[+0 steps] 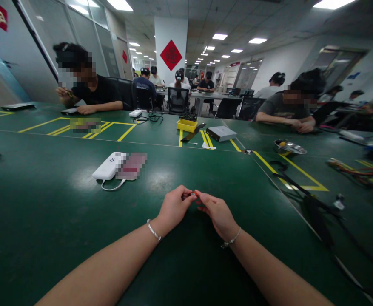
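Above the green table (pixel 116 238), my left hand (pixel 172 209) and my right hand (pixel 218 216) meet at their fingertips. A tiny orange and silvery piece (pixel 195 194) is pinched between them; its kind is too small to make out. The thumb and forefinger of my left hand close on its silvery side. On the orange side, my right thumb and fingers press together. Fingers cover most of the piece.
A white power bank (pixel 109 165) with a short cable lies left, beside a blurred-out patch. Farther back are a yellow tray (pixel 186 125), a grey box (pixel 220 133) and a metal bowl (pixel 290 147). Black cables (pixel 314 204) run along the right. People sit across the table.
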`<move>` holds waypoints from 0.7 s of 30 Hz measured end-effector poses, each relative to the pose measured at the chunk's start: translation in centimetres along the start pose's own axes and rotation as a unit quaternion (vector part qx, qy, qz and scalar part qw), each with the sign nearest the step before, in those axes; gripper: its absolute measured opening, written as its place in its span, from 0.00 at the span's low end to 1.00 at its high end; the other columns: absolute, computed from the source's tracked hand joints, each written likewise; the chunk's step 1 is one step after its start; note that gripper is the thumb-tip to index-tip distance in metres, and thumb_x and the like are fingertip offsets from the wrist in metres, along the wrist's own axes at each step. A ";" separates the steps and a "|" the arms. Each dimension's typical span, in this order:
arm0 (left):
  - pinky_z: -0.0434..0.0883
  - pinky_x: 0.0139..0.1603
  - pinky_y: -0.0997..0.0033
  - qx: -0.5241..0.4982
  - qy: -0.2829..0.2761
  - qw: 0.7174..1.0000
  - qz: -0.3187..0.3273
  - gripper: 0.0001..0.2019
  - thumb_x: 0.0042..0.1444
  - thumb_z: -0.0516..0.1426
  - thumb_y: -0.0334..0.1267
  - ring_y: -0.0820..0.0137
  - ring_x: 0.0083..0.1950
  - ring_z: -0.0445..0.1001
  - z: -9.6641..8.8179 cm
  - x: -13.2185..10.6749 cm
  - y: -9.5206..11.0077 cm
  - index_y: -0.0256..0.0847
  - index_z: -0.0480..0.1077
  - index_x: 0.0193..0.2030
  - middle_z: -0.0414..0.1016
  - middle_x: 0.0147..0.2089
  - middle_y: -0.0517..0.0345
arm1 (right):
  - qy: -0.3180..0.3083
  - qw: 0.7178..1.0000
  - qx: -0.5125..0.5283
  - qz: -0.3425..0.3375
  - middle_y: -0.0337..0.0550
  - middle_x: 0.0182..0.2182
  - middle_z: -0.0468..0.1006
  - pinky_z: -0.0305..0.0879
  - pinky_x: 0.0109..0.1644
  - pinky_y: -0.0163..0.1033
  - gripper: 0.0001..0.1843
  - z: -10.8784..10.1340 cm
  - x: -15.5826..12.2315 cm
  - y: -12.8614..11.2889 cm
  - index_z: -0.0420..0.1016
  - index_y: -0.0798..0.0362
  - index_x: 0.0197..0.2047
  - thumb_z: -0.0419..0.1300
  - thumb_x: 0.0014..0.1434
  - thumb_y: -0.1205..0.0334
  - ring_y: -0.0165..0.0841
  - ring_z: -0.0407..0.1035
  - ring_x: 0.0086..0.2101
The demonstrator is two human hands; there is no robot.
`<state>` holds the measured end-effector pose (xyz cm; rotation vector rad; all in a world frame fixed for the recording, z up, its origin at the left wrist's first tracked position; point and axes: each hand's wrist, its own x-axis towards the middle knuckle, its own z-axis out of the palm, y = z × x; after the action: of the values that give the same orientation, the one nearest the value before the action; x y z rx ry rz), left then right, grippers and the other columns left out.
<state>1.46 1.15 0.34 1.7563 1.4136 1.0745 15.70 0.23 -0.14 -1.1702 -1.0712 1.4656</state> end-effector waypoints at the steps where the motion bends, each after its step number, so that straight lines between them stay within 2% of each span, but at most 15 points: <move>1: 0.64 0.29 0.75 0.001 0.001 1.000 0.000 0.05 0.48 0.56 0.38 0.74 0.27 0.67 0.0 0.0 0.0 0.40 0.68 0.31 0.71 0.27 0.62 | -0.003 1.000 -0.007 -0.003 0.45 0.42 0.73 0.62 0.41 0.41 0.18 0.0 0.0 0.0 0.76 0.52 0.39 0.59 0.46 0.51 0.35 0.66 0.38; 12: 0.64 0.29 0.76 -0.019 0.006 1.000 -0.001 0.04 0.47 0.57 0.36 0.75 0.27 0.68 0.1 0.1 -0.4 0.40 0.67 0.30 0.71 0.26 0.63 | -0.031 0.995 -0.075 -0.060 0.45 0.46 0.71 0.62 0.42 0.41 0.18 -0.3 -0.2 -0.3 0.73 0.49 0.43 0.57 0.50 0.53 0.37 0.65 0.42; 16: 0.64 0.29 0.76 -0.008 0.002 1.000 0.005 0.04 0.48 0.56 0.37 0.75 0.28 0.69 0.1 0.0 -0.4 0.40 0.67 0.31 0.72 0.27 0.63 | -0.029 0.994 -0.087 -0.058 0.45 0.46 0.71 0.63 0.40 0.41 0.17 -0.3 -0.1 -0.3 0.74 0.50 0.42 0.57 0.50 0.54 0.36 0.66 0.41; 18: 0.63 0.28 0.76 0.009 -0.004 1.000 0.010 0.05 0.48 0.56 0.39 0.75 0.27 0.69 0.2 0.0 -0.4 0.40 0.66 0.30 0.71 0.26 0.63 | -0.019 0.996 -0.069 -0.043 0.46 0.44 0.73 0.64 0.39 0.40 0.17 -0.2 -0.1 -0.3 0.74 0.51 0.42 0.57 0.49 0.54 0.36 0.66 0.40; 21: 0.62 0.26 0.76 0.044 -0.019 0.998 0.030 0.06 0.48 0.56 0.40 0.75 0.26 0.67 0.4 -0.2 -0.3 0.41 0.65 0.30 0.70 0.25 0.64 | 0.010 0.997 -0.065 -0.028 0.46 0.35 0.76 0.64 0.37 0.40 0.17 0.0 -0.1 -0.4 0.74 0.54 0.39 0.60 0.46 0.56 0.34 0.68 0.35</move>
<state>1.66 1.02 -0.15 1.8822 1.4130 1.0178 15.75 0.20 0.25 -1.2333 -1.1907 1.3551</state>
